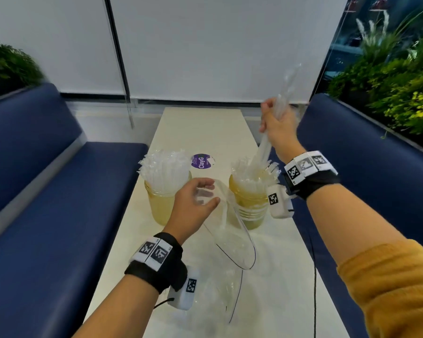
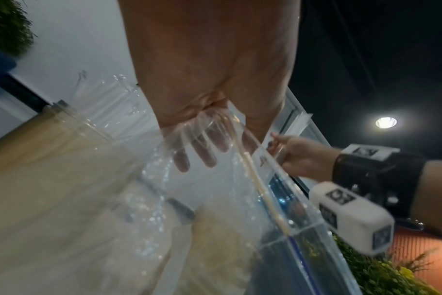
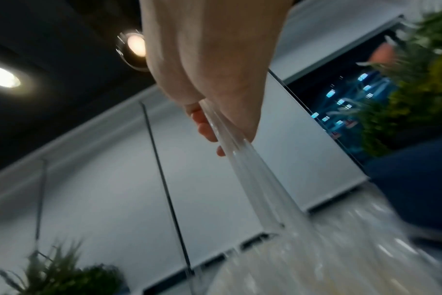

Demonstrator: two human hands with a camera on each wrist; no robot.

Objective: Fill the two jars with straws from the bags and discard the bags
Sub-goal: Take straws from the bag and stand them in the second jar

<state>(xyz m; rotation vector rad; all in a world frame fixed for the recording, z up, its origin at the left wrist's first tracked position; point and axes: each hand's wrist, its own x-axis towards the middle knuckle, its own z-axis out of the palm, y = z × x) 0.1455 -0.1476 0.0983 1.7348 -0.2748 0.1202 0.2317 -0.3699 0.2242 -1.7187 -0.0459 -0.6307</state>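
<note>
Blurred by motion in the right wrist view: the straws and the jar mouth below. Partly veiled behind the clear bag: left hand fingers. Cut off by the head view's lower edge: the desk near end.

wrists: black straps, white coded tags, white camera pods | right sleeve: mustard knit

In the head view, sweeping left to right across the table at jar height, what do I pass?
Left blue bench seat → straw-filled yellowish glass jar on the left → left hand gripping the clear plastic bag → second straw-filled glass jar → right blue bench seat.
</note>
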